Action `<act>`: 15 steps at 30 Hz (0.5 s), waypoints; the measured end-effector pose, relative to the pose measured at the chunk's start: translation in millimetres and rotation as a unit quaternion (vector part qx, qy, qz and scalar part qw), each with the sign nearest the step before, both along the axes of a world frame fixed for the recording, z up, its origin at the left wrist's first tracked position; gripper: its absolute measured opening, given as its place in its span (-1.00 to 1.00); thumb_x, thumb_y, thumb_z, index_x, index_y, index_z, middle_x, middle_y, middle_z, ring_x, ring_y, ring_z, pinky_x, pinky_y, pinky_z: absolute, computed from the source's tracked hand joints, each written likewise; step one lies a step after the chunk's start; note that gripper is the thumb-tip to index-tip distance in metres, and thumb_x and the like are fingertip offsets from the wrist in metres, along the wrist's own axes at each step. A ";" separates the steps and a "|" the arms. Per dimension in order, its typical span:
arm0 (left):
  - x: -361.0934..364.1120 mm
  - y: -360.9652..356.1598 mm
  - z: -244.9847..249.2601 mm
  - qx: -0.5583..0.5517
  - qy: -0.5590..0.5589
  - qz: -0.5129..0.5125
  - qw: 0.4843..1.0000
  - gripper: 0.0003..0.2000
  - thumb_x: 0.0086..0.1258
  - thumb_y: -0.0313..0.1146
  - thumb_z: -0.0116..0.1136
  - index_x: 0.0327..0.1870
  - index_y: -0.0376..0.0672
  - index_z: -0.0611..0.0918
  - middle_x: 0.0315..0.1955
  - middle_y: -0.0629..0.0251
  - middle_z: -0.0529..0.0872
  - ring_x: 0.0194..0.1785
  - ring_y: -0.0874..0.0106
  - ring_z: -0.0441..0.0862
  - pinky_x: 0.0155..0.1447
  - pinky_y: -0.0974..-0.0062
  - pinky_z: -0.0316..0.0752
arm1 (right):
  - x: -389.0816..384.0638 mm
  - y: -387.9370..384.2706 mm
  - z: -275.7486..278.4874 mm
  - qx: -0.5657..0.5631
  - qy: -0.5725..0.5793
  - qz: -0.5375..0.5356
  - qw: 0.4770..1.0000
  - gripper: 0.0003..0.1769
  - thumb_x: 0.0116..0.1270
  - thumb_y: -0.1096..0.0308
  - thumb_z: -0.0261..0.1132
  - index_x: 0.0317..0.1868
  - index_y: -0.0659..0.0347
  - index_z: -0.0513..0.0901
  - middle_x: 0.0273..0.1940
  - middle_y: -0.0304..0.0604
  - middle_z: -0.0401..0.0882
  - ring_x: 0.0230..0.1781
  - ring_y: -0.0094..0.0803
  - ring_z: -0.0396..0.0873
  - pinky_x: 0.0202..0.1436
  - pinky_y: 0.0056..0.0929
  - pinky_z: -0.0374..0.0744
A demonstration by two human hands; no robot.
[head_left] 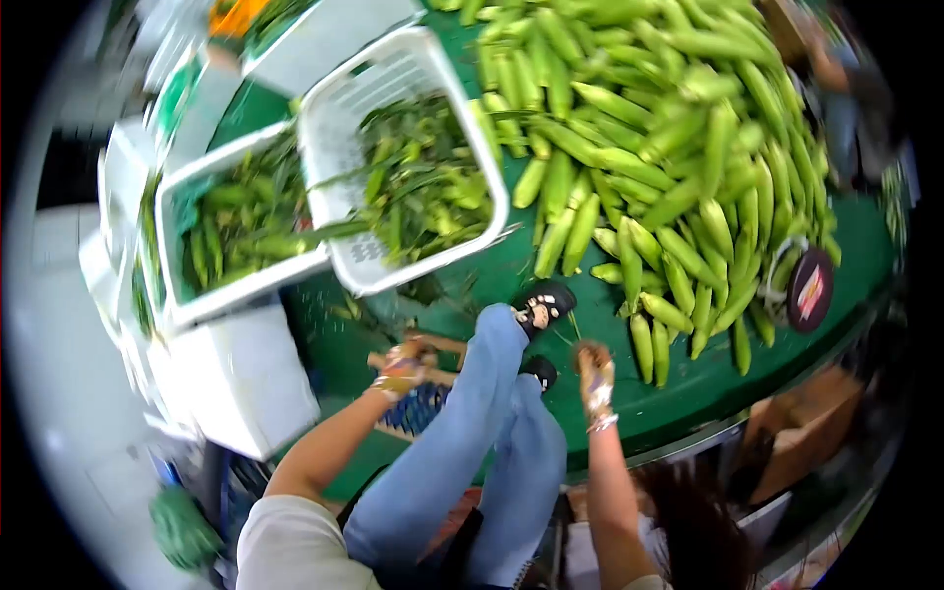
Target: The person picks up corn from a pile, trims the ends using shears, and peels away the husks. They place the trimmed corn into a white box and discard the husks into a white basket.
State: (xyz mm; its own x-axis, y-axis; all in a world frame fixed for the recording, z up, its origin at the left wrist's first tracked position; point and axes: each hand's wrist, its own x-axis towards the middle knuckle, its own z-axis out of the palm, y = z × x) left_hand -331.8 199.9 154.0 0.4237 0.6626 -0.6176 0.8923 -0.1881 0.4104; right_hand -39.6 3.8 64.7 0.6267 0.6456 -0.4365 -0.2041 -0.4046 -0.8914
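The left hand (400, 370) curls at the wooden frame (442, 376) beside the jeans (423, 442), its grip unclear; steady support seems wise. The right hand (595, 372) bunches its fingers, contents unclear, near corn ears (667, 313) heaped beyond

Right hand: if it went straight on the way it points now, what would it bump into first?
The right hand would probably cross a short stretch of green tabletop, then meet pale-green ears of corn in the big heap; its height above the table is unclear.
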 end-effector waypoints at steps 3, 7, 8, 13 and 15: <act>-129.5 -54.4 57.5 -0.016 0.142 0.136 0.980 -0.78 0.13 -0.18 0.03 -0.32 -0.11 0.53 -0.32 0.09 0.67 -0.15 0.07 0.61 -0.10 0.20 0.49 | -39.1 -26.9 72.3 -0.094 0.024 0.140 0.985 -0.88 0.31 0.43 0.19 -0.23 0.32 0.57 -0.37 -0.24 0.57 -0.36 -0.58 0.44 -0.26 -0.60 0.45; -268.9 -188.5 94.0 -0.147 0.333 0.251 0.897 -0.63 0.06 -0.10 0.12 -0.24 -0.20 0.63 -0.18 -0.02 0.65 -0.03 0.10 0.59 0.04 0.23 0.48 | -45.4 -70.0 79.6 -0.184 0.002 0.171 0.968 -0.89 0.29 0.44 0.17 -0.29 0.32 0.55 -0.46 -0.26 0.56 -0.46 -0.58 0.46 -0.39 -0.59 0.44; -291.0 -223.0 99.0 -0.161 0.351 0.271 0.882 -0.65 0.09 -0.09 0.12 -0.24 -0.17 0.67 -0.14 0.00 0.65 0.01 0.13 0.58 0.08 0.25 0.48 | -47.9 -66.6 67.1 -0.210 -0.068 0.200 0.955 -0.90 0.27 0.45 0.16 -0.32 0.31 0.55 -0.47 -0.25 0.56 -0.48 -0.56 0.47 -0.41 -0.57 0.43; -305.9 -298.0 141.3 -0.061 0.343 0.492 0.798 -0.72 0.18 -0.26 0.06 -0.13 -0.16 0.64 -0.22 -0.01 0.66 -0.12 0.10 0.62 -0.03 0.26 0.51 | -132.2 51.7 77.3 -0.164 -0.227 0.434 0.856 -0.86 0.18 0.34 0.16 -0.41 0.24 0.56 -0.53 -0.13 0.58 -0.49 -0.26 0.56 -0.39 -0.33 0.49; -304.7 -251.8 161.2 -0.001 0.344 0.496 0.797 -0.76 0.18 -0.31 0.05 -0.18 -0.18 0.63 -0.32 0.01 0.68 -0.22 0.09 0.64 -0.13 0.26 0.53 | -185.8 91.4 53.7 -0.152 -0.223 0.499 0.823 -0.81 0.16 0.27 0.17 -0.34 0.21 0.57 -0.43 -0.05 0.61 -0.35 -0.06 0.60 -0.26 -0.20 0.55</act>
